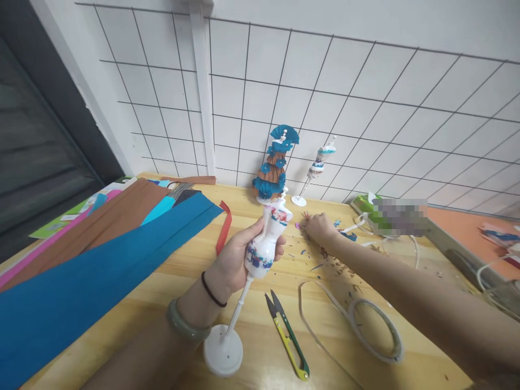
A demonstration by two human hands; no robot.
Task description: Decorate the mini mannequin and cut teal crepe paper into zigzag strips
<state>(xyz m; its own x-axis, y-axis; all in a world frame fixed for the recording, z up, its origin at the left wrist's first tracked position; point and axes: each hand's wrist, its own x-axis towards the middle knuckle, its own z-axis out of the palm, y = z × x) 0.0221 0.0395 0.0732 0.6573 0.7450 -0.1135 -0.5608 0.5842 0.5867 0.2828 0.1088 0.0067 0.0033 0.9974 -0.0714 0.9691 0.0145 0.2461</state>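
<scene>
A small white mannequin (266, 238) on a round base leans to the right, with red and blue scraps stuck on its chest and hips. My left hand (239, 254) is wrapped round its torso. Farther right, my right hand (319, 227) is closed and low over the table, among small coloured paper scraps (331, 260); what its fingers hold, if anything, is hidden. Behind the held mannequin stands another one dressed in blue and brown crepe paper (274, 170). A third mannequin (317, 165), with coloured bands, stands by the wall.
Yellow-green snips (288, 336) and a tape roll (376, 330) with a loose strip lie near the front of the wooden table (260, 374). Crepe paper sheets (105, 271) cover the left side, beside a red strip (223, 227). A green packet (365, 206) is at the back right.
</scene>
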